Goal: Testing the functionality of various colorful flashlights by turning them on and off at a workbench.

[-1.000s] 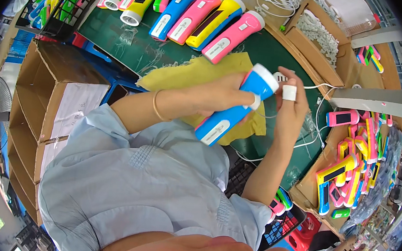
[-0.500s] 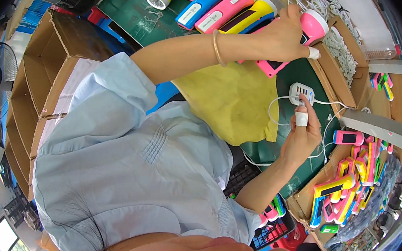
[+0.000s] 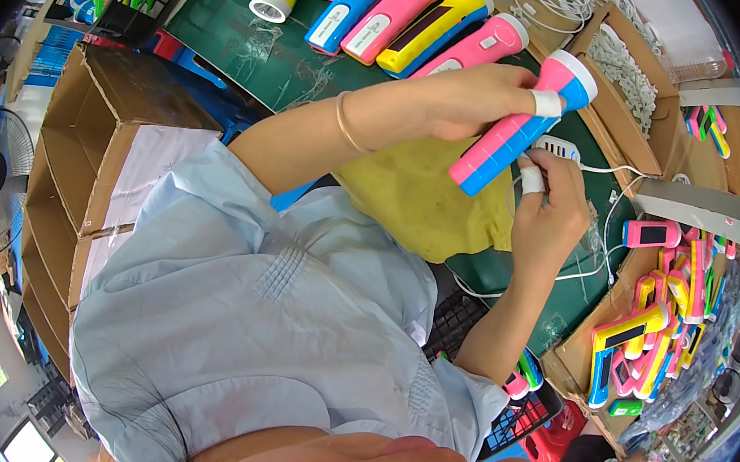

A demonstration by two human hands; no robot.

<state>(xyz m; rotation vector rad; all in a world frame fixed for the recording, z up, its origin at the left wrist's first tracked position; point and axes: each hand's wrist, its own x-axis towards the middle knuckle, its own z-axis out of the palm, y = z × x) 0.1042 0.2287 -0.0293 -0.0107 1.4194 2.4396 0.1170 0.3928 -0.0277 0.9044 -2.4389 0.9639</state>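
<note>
Small assembly workshop, rows of coloured plastic torches [image 3: 411, 14] along the green worktop's [image 3: 245, 46] far edge, cardboard boxes [image 3: 78, 173] at its left, bins of parts [image 3: 660, 307] right.

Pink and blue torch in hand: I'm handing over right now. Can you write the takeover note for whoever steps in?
Left hand: shut around the pink and blue torch, which is held tilted above the yellow cloth.
Right hand: taped fingertip at the white plug block. Whether it grips the block is unclear.
Things: a row of torches lies on the green table, with more in the cardboard box on the right.
Done: one torch is lifted and brought to the block.
Left: the torch's rear end sits by the block, and no connection shows, so check that first.
</note>
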